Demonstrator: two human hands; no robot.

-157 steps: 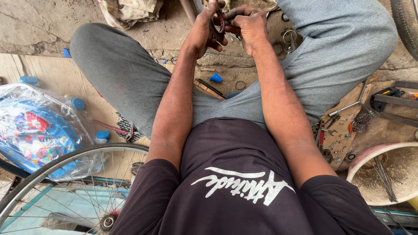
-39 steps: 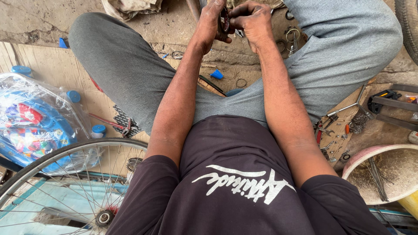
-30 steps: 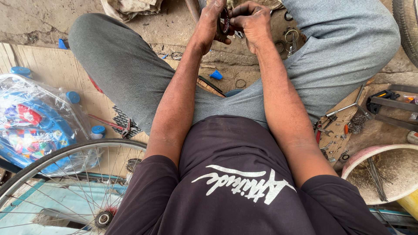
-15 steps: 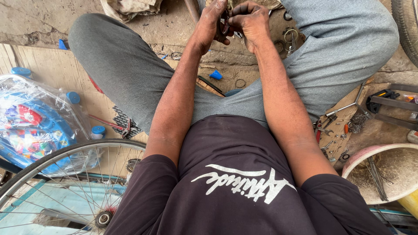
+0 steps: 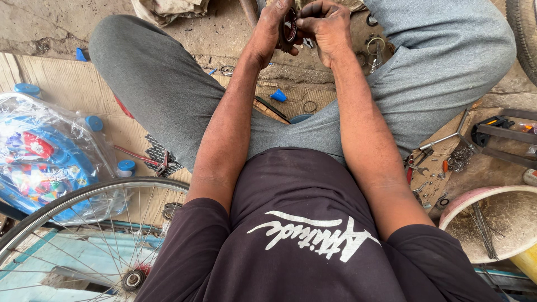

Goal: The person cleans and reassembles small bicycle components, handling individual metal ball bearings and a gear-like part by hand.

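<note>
- Bicycle wheel (image 5: 78,235): shiny metal rim and thin spokes.
- Wrapped toy (image 5: 45,162): glossy clear plastic film.
- Cardboard sheet (image 5: 61,89): matt, ribbed.
- Trousers (image 5: 168,95): soft grey cloth.
- Ground (image 5: 50,22): rough, dusty concrete.

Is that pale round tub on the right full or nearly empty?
Nearly empty. The tub shows its bare, dusty bottom, with only a few thin metal rods lying inside.

Light: soft, even daylight is falling from above, bright without harshness.
Shadows: faint, diffuse ones are lying under the legs.
Glare: the plastic wrapping (image 5: 50,145) at left is catching pale highlights.
Focus: the forearms and shirt are showing sharp; the far hands are reading slightly soft.
Distortion: the wide lens is bending the bicycle wheel (image 5: 84,240) and the basin (image 5: 464,204) at the near edges.
</note>
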